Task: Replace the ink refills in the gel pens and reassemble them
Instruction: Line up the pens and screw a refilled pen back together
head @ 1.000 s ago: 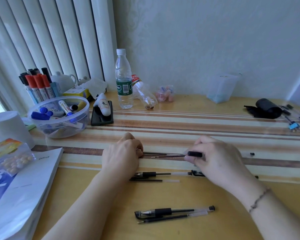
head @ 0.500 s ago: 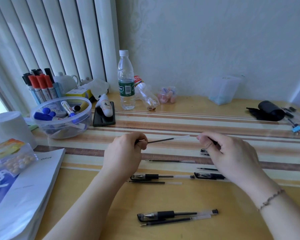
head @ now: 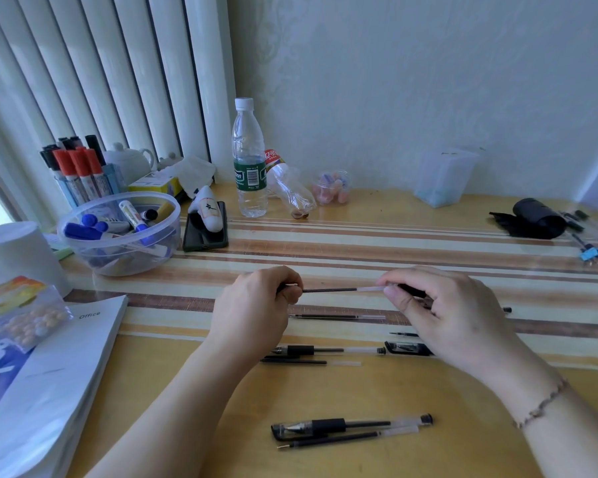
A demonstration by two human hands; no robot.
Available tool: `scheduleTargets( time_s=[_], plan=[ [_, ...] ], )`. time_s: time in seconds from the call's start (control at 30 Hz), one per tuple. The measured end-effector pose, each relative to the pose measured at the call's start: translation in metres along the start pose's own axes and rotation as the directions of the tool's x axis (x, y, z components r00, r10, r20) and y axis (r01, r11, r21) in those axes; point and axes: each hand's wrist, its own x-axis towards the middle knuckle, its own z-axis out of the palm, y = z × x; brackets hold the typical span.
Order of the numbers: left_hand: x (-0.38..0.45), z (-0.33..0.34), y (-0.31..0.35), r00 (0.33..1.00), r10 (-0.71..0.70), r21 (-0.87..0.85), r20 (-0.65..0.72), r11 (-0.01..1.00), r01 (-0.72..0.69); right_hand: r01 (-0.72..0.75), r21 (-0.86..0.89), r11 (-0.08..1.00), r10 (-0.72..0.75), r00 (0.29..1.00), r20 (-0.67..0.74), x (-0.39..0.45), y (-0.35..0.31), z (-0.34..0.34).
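Note:
My left hand (head: 256, 305) pinches the tip end of a black ink refill (head: 332, 290) and holds it level above the table. The refill's clear end meets my right hand (head: 446, 312), which is closed on a pen barrel with a black grip (head: 411, 290); most of the barrel is hidden by the fingers. Below, a loose refill (head: 335, 317) lies on the striped mat. Nearer me lie an uncapped pen (head: 325, 350), its cap (head: 408, 348) and another refill (head: 308, 362). A capped gel pen (head: 349, 425) with a refill (head: 346, 438) beside it lies closest to me.
A plastic bowl of markers (head: 118, 232), a phone (head: 204, 232) and a water bottle (head: 249, 160) stand at the back left. A white book (head: 49, 374) lies at the left edge. A black pouch (head: 532, 219) with small parts sits at the far right.
Both hands rose from the table, leaving one refill lying on the mat. The left hand lifted another refill, and the right hand closed in on its clear end with the barrel.

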Motion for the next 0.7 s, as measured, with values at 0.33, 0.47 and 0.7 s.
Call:
scheduleTargets(
  time_s=[0.33,0.47,0.7],
  plan=[
    [0.0,0.002,0.002,0.999,0.015,-0.042,0.035,0.999,-0.013,0.006,0.036,0.999,-0.005,1.0,-0.026,0.0,0.003,-0.004],
    [-0.002,0.0,0.001,0.998,0.052,0.055,0.023,0.997,-0.054,0.046,-0.057,0.997,-0.046,0.999,-0.011,0.0,-0.002,-0.009],
    [-0.014,0.005,0.016,0.959,0.283,-0.016,-0.031,0.959,-0.283,0.13,-0.16,0.979,-0.1,0.978,0.185,-0.004,-0.02,0.002]
  ],
)
